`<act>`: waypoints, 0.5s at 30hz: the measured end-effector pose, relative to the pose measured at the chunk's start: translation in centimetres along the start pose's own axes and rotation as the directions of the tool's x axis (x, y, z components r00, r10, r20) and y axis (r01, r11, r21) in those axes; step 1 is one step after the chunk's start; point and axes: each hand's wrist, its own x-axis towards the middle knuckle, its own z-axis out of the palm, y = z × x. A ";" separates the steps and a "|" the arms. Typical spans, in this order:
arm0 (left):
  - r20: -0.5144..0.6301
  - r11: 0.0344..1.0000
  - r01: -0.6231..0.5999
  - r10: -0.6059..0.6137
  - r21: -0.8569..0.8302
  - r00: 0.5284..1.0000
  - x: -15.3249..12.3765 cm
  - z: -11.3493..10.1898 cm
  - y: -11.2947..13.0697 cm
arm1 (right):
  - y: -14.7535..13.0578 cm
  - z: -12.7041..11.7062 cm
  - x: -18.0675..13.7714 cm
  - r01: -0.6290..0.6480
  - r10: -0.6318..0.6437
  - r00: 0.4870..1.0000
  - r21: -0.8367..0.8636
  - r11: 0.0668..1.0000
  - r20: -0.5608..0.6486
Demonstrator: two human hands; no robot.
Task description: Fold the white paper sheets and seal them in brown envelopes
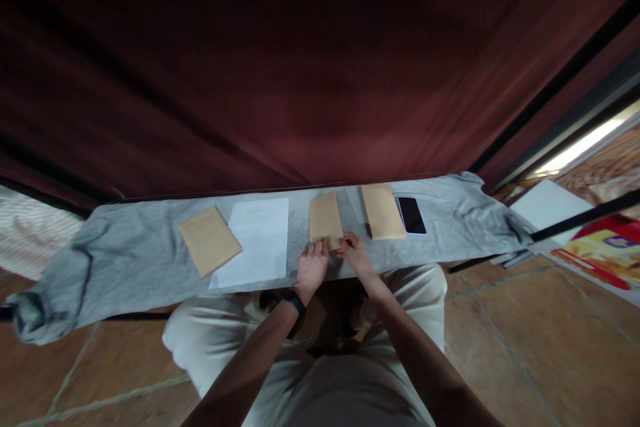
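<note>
A brown paper envelope (325, 213) lies between my hands on the grey cloth. At its near left corner my left hand (312, 264) has its fingers closed on the edge, with a dark watch on the wrist. My right hand (355, 253) pinches the near right corner; the fingertips are partly hidden. To the right lies what looks like a stack of brown envelopes (383, 212). Left of my hands is a white sheet of paper (260, 240), and another brown envelope (210, 240) rests tilted over its left edge.
The grey cloth (140, 260) covers a long narrow surface across my knees. A phone (412, 216) with a dark screen lies on the right. Dark red fabric (300, 80) hangs along the far edge. Off to the right is a red and yellow printed package (605, 250).
</note>
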 end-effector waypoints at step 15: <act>0.539 -0.608 0.102 -0.599 -0.787 0.592 1.3 2.7 1.5 | 2.4 0.8 -0.7 -0.023 0.023 0.989 -0.002 1.000 0.149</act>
